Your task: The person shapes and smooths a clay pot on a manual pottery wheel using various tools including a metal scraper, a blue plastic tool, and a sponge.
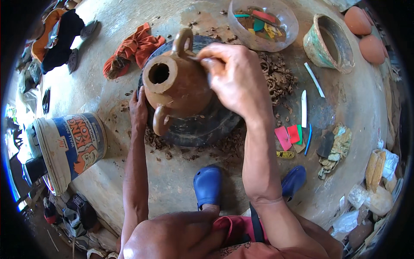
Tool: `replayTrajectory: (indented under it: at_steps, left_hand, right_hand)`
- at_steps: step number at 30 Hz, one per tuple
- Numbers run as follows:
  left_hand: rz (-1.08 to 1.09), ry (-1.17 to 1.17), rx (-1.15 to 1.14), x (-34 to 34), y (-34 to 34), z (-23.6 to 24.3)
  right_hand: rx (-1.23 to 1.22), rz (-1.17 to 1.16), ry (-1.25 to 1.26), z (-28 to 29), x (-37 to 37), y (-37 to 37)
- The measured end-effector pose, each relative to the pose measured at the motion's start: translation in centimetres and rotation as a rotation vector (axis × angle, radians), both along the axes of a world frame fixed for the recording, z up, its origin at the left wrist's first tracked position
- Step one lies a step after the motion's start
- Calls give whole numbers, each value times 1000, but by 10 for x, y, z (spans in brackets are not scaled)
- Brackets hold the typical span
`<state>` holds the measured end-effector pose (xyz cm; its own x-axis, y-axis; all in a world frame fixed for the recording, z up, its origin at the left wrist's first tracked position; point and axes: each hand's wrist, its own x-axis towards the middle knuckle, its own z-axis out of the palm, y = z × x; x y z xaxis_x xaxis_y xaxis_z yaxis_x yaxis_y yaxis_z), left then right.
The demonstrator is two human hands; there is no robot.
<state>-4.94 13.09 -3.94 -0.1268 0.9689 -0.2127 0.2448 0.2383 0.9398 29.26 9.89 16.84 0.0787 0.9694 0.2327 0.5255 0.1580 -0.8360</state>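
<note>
While the brown two-handled clay jug (pixel 177 84) lies tilted, mouth up-left, right hand (pixel 235 80) pinches a thin tool at its shoulder; left hand (pixel 138 110), fingers together, braces the jug's left side.

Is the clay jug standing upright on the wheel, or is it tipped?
Tipped: the clay jug lies on its side, its mouth facing left.

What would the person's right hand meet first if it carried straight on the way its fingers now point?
The right hand points left across the clay jug, fingertips already on its shoulder by the loop handle. Going on, it would likely meet the jug's neck; depth is unclear.
</note>
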Motion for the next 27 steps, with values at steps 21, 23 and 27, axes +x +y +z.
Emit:
replayTrajectory:
  at_steps: [21,23,27]
  left_hand:
    - [-172,47,40,14,-29,53]
    - [-344,91,64,9,-33,56]
    - [-663,616,817,-11,-41,45]
  right_hand:
    - [310,-100,230,-111,-1,-75]
    - [286,-160,181,-110,8,-70]
    - [264,-249,166,-123,23,5]
